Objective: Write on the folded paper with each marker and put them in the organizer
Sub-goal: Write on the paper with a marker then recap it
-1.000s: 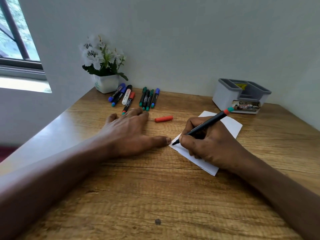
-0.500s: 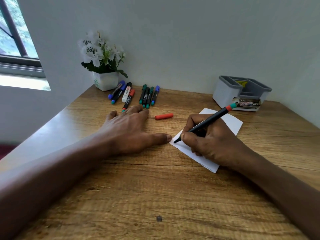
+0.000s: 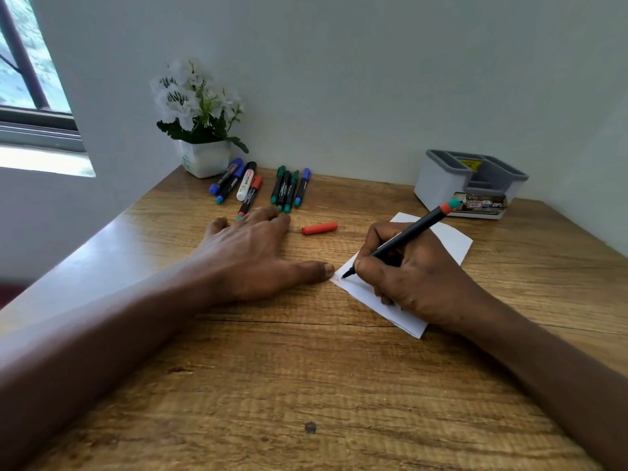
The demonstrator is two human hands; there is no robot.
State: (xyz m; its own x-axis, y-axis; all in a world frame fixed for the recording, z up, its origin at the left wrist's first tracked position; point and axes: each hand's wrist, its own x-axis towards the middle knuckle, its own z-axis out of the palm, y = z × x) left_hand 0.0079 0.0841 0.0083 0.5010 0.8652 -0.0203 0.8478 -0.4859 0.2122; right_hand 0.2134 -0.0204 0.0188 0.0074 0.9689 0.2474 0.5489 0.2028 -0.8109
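Note:
My right hand (image 3: 421,280) grips a black marker (image 3: 413,231) with a red and teal end, its tip pressed on the left corner of the folded white paper (image 3: 452,241). A faint red mark shows at the tip. My left hand (image 3: 251,253) lies flat on the table, thumb touching the paper's left corner. The marker's red cap (image 3: 319,228) lies loose between my hands. Several capped markers (image 3: 258,186) lie in a row at the back. The grey organizer (image 3: 438,178) stands at the back right.
A white pot of white flowers (image 3: 204,158) stands in the back left corner by the wall. A window (image 3: 30,79) is at the far left. The wooden table (image 3: 306,385) has its left edge running diagonally by my left forearm.
The marker tip has shifted slightly on the paper's corner as my right hand writes. My left hand stays flat in place. The view has shifted a little.

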